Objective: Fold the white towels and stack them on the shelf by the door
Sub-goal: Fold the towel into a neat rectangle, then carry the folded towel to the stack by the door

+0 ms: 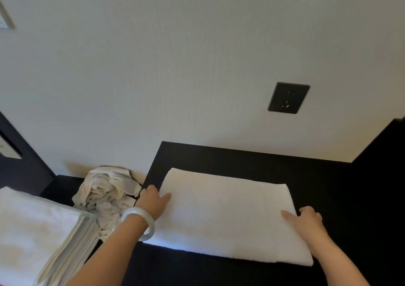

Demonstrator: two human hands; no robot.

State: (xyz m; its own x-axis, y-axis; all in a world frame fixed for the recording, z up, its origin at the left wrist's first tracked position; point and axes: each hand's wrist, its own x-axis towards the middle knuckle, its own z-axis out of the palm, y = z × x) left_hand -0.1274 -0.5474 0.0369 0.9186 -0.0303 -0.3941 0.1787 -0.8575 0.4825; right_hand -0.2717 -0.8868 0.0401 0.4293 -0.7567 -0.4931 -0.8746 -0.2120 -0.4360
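nearest, low left, a stack of folded towels (32,231) sits on a lower surface, its bottom cut off by the frame. a pale bracelet (140,222) is on my left wrist.

my left hand (153,202) holds the left short edge of the towel (225,215), thumb lying on top and fingers curled round the edge. my right hand (306,222) does the same on the right short edge, thumb on top, fingers bent over the side. so both are closed on the towel, pinching its ends. the towel lies flat on the dark top (241,158), already folded to a wide rectangle, with a faint seam line near the right end.

step in hand looks like the next fold or squaring up. to do it well: lift both ends level, bring one end over to meet the other, match corners before pressing, then smooth from the crease outward so no layers creep.

behind my left hand a crumpled pile (107,193) of whitish cloth waits against the wall (197,55), so more folding is left. further up, a dark outlet (288,97) is on the wall.

hard to tell: fingertips under the towel edges are hidden; how many layers the towel has; whether this dark top is the shelf by the door. no door is clearly seen.
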